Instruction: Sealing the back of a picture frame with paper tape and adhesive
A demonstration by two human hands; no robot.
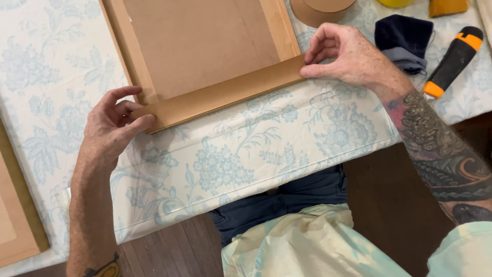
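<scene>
Cardboard strip lies along the near edge of a flat brown frame, and both rest on a table covered with a cloth that has a pale blue flower pattern. The strip runs at a slant, with its left end nearer than its right end. The left hand holds the left end of the strip: the thumb presses on top and the bent fingers close around the corner. The right hand holds the right end, where the thumb and fingertips pinch the edge and the other fingers are curled. Inside the frame is a lighter brown panel.

Far from the right hand, at the top edge, stands a round brown cardboard piece. To the right of this hand lies a dark blue folded cloth, and further right a knife with a black and orange handle. At the far right edge a yellow thing and an orange thing are only partly seen. At the left edge lies another brown board. Near the table are the person's dark trousers and the wooden floor.
</scene>
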